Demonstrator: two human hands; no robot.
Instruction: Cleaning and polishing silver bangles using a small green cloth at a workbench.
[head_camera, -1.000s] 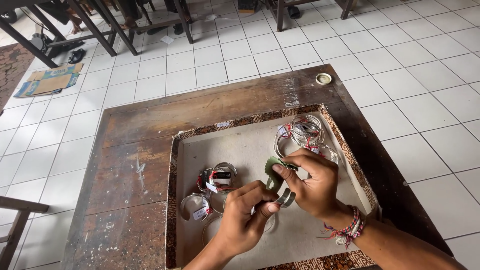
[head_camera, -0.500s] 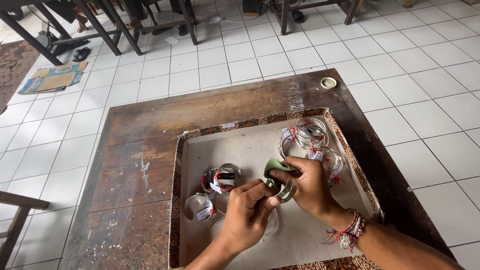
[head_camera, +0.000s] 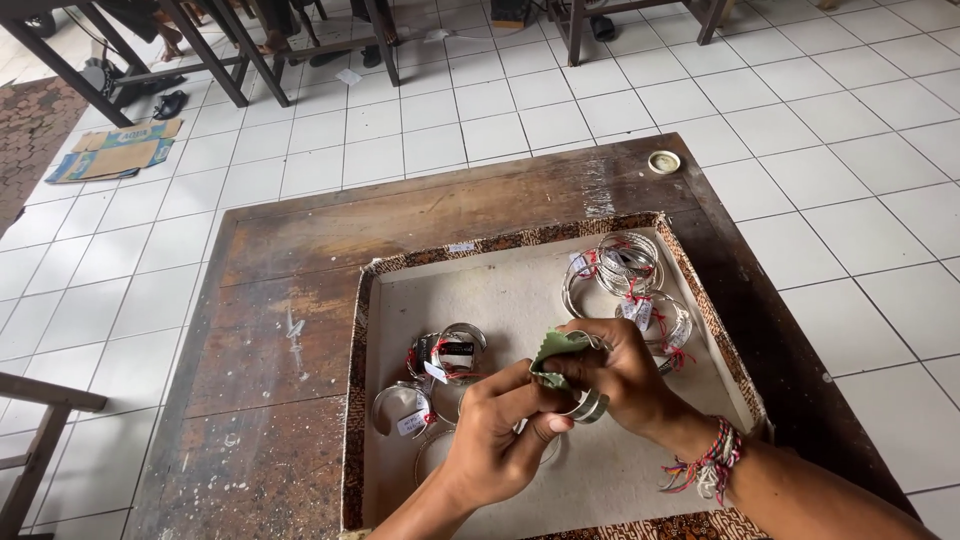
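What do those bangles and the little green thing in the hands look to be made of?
The bangles look like silvery metal, likely polished: they catch bright highlights. The green piece looks like soft cloth, folding limply between the right hand and left hand. The tray seems lined with matte paper or fabric.

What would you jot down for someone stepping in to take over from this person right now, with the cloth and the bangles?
Left hand: closed on the lower edge of the green cloth.
Right hand: gripping a silver bangle together with the cloth, which is pressed against it.
Both are over the shallow tray on the wooden table.
Tagged bangles are piled at the tray's far right; silver cuffs sit at its left.
Done: I cannot tell which pieces have been wiped.
Left: the bangle in hand is mid-rub, so it likely needs finishing.
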